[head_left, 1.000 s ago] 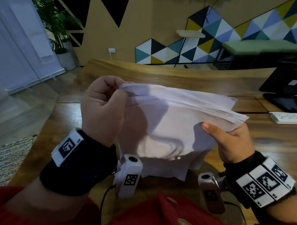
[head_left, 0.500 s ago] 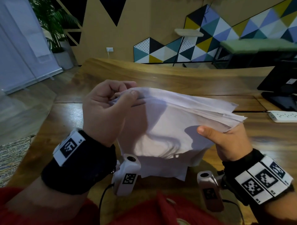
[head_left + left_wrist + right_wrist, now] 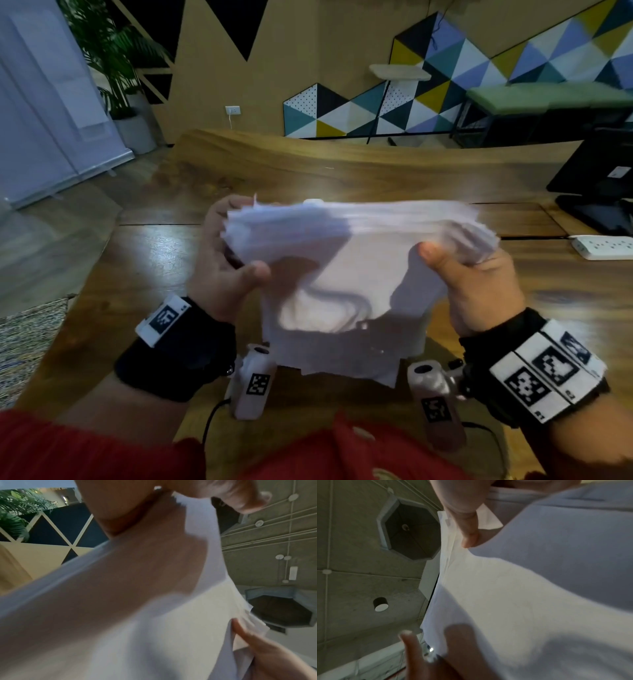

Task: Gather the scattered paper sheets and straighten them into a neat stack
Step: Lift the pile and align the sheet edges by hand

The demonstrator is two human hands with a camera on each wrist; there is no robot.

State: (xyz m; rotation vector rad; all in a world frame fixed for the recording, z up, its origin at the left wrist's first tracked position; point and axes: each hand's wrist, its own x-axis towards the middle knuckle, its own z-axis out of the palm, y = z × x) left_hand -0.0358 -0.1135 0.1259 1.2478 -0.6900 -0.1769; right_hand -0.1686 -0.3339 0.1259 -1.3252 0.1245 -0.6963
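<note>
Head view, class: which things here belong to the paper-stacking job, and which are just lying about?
Belongs to the job:
paper sheets
left hand
right hand
table

Just lying about:
power strip
monitor
plant
bench

My head view looks forward and down over the wooden table (image 3: 342, 171), both wrists low in frame. My left wrist view sits close under the paper sheets (image 3: 154, 601), tilted up at the ceiling. My right wrist view does likewise. All three share the sheets (image 3: 342, 274) (image 3: 522, 601).
</note>
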